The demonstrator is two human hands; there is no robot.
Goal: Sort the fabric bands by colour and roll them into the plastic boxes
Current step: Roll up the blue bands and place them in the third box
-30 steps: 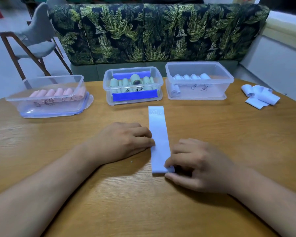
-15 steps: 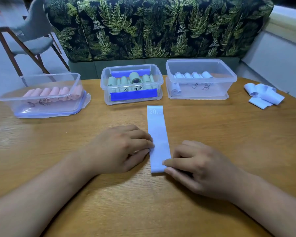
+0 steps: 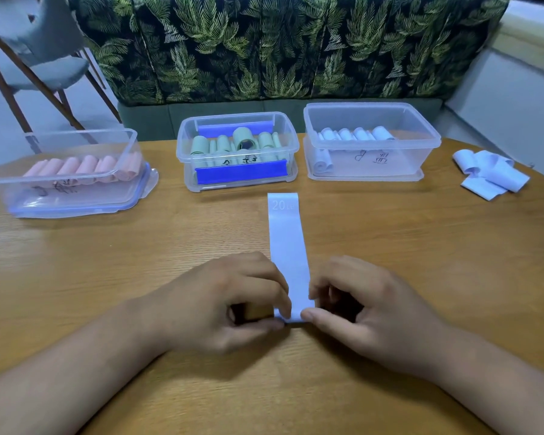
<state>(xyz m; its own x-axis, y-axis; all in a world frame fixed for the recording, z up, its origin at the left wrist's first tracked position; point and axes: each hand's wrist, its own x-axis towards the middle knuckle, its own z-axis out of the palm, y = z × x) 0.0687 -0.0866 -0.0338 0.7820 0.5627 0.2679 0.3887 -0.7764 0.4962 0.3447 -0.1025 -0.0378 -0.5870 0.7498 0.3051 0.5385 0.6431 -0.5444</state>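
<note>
L hand (image 3: 230, 302) & R hand (image 3: 368, 309), fingers curled, each pinch a near-end corner of the flat pale-blue fabric band (image 3: 288, 246) lying lengthwise on the wooden table (image 3: 390, 246). Beyond: clear plastic boxes w/ pink rolls (image 3: 66, 174), green rolls (image 3: 237, 152), pale-blue rolls (image 3: 371, 141); loose pale-blue bands (image 3: 492, 172) far R.

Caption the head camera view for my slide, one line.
Left hand and right hand pinch the near end of a flat light-blue band on the table, with the box of matching rolls beyond.
</note>
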